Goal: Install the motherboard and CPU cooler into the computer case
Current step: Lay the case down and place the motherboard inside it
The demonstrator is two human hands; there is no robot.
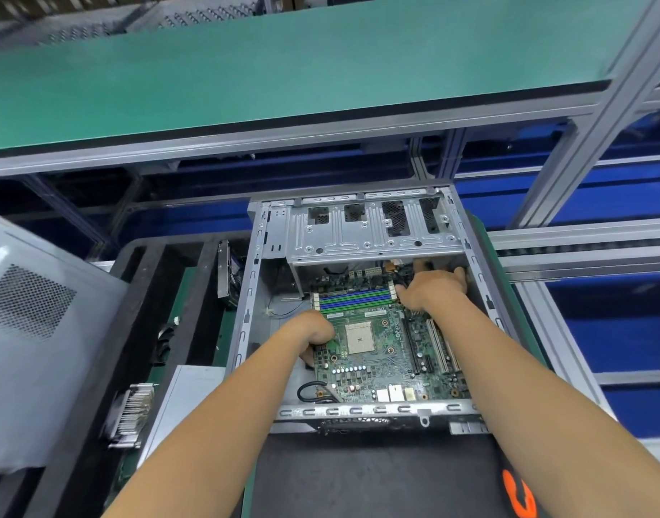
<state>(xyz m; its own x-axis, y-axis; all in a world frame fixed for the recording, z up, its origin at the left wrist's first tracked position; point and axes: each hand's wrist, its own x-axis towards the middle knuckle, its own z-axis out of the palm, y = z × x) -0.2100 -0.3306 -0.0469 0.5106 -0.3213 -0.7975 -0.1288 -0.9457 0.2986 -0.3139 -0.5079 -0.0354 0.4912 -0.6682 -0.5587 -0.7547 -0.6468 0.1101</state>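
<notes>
The left hand (313, 332) is curled over the left edge of the motherboard (377, 345), and that edge is held. The right hand (431, 287) is laid on the far right corner, fingers reaching under the drive cage (373, 229); its hold cannot be told. The board is kept level inside the computer case (246, 293), likely so it can be lined up. The CPU cooler (132, 413) is left outside, well apart, on the left.

Green-topped upper shelf (283, 69) on grey aluminium frame (582, 117), blue bins (601, 196) behind, black mat (358, 480) below
</notes>
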